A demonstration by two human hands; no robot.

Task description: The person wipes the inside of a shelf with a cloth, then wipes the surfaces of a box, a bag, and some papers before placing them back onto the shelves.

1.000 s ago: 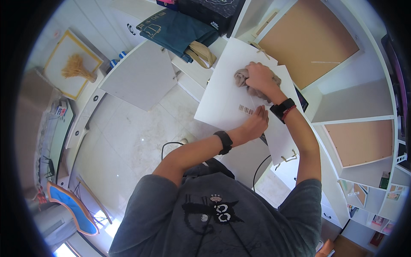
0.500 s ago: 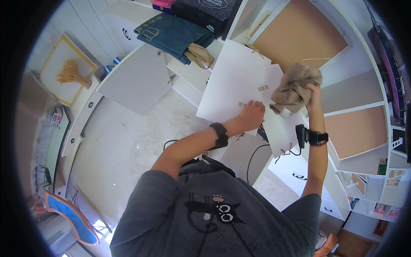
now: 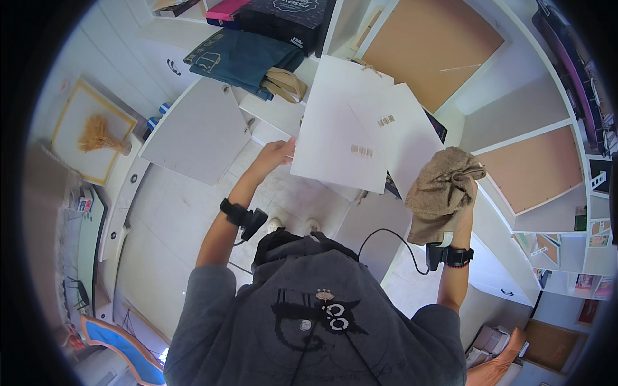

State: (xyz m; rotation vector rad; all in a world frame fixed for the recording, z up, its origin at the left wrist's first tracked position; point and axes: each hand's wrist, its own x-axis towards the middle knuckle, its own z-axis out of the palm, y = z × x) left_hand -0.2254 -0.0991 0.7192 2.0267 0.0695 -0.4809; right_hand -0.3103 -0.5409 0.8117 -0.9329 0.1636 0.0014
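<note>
Two flat white pieces, which look like paper bags with brown cord handles, overlap on the cabinet top in front of me. The left white bag (image 3: 335, 122) bears small barcode labels; the right white bag (image 3: 418, 128) is partly covered by it. My left hand (image 3: 278, 154) is at the near-left edge of the left bag, fingers closed on that edge. In my right hand (image 3: 470, 196) is a bunched brown cloth (image 3: 441, 183), held over the near-right end of the bags. The cloth hides most of that hand's fingers.
A dark green folded bag (image 3: 238, 61) with tan handles and a black box (image 3: 283, 19) lie beyond, to the left. A cabinet door (image 3: 193, 132) stands open at left. Brown-backed frames (image 3: 431, 51) lean at the right. A black cable (image 3: 380, 230) hangs near me.
My left hand has left the middle of the white bags and moved left to their edge. My right hand has brought the brown cloth nearer to me and lower.
</note>
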